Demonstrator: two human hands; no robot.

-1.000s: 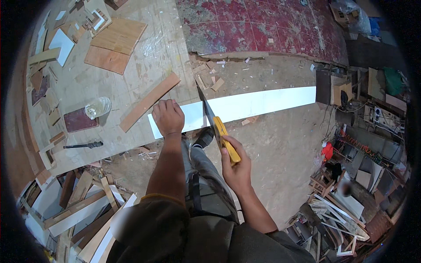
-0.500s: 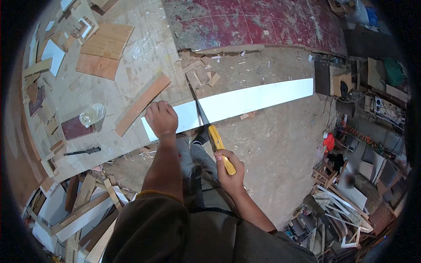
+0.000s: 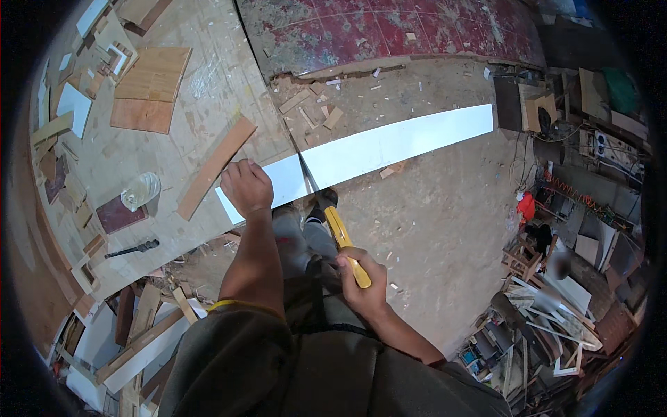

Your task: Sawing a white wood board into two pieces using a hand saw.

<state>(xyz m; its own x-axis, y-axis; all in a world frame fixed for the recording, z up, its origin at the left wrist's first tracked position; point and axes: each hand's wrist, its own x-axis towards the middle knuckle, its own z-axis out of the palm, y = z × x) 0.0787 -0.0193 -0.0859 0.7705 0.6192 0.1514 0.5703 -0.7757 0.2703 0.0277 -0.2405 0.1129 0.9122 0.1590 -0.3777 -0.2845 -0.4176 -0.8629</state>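
Observation:
A long white board [image 3: 396,144] lies with its left end on the worktable, and the rest reaches out to the right past the table's edge. Near that left end my left hand [image 3: 246,187] presses down on the board, its fingers curled together. My right hand [image 3: 364,281] is wrapped round the yellow handle of a handsaw [image 3: 339,228]. The saw's dark blade crosses the board just right of my left hand, close to the table edge. A brown wood strip [image 3: 217,168] lies on the table beside my left hand.
On the worktable [image 3: 187,233] are plywood pieces [image 3: 149,90], a clear plastic cup [image 3: 141,191], a dark red block [image 3: 119,215] and a black tool [image 3: 132,249]. Offcuts [image 3: 142,330] pile up at lower left. Scrap wood and a frame stack [image 3: 556,320] stand at right.
My right hand has drawn the saw back toward me, so less blade shows beyond the board. My left hand stays on the board while the whole view has shifted slightly.

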